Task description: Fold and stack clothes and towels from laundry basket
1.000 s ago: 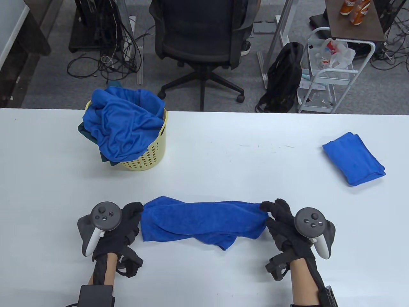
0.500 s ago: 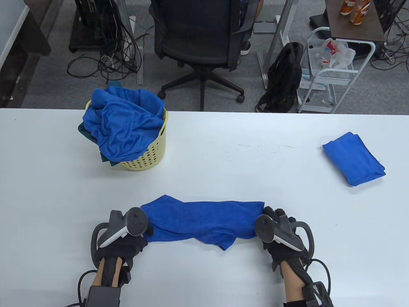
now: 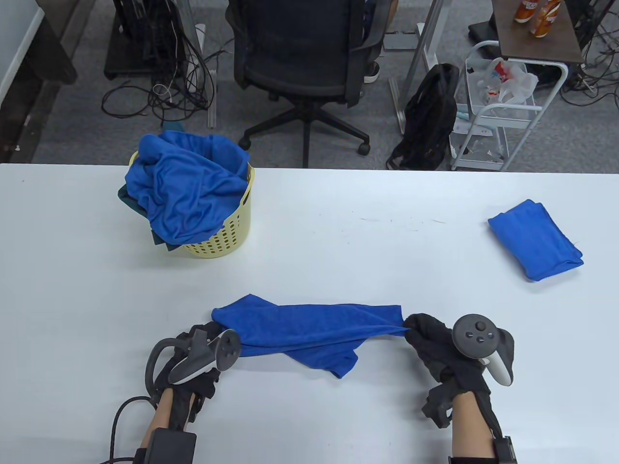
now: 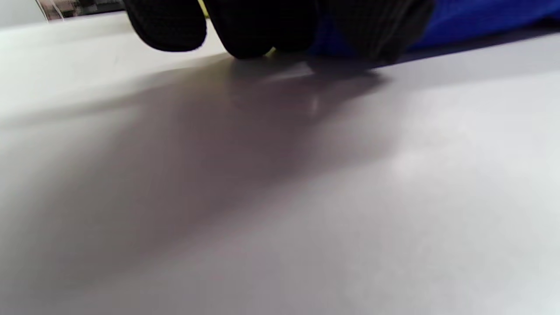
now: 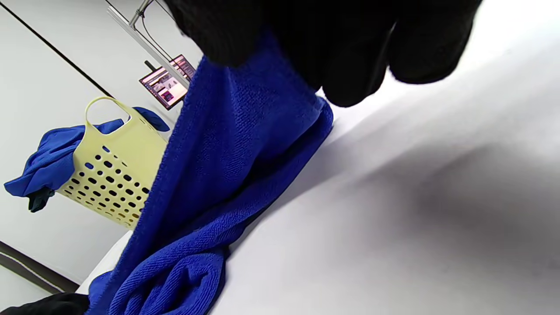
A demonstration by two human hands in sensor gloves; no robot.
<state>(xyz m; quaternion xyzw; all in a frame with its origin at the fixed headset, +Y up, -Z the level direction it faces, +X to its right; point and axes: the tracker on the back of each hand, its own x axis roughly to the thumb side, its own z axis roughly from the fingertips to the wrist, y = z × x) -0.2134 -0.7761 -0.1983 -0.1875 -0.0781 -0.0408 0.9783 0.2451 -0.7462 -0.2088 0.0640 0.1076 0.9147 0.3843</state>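
A blue towel [image 3: 314, 328] lies stretched left to right near the table's front edge, bunched along its lower side. My right hand [image 3: 425, 333] pinches its right end and lifts it slightly; the right wrist view shows the towel [image 5: 227, 166] hanging from my black fingers [image 5: 341, 52]. My left hand [image 3: 203, 343] sits at the towel's left end, its fingers hidden under the tracker. In the left wrist view my fingertips [image 4: 245, 30] touch the table beside blue cloth [image 4: 481, 17]. A yellow laundry basket [image 3: 227, 232] holds crumpled blue clothes [image 3: 188, 188].
A folded blue towel [image 3: 534, 239] lies at the table's right side. Beyond the far edge of the white table [image 3: 338, 241] stand an office chair [image 3: 304, 53], a black backpack [image 3: 428, 121] and a white cart [image 3: 503, 106].
Both hands rolled their wrists over the towel ends. The right hand has turned back flat and moved slightly right, pulling the towel's right end taut. The left stayed tilted, shifting slightly lower.
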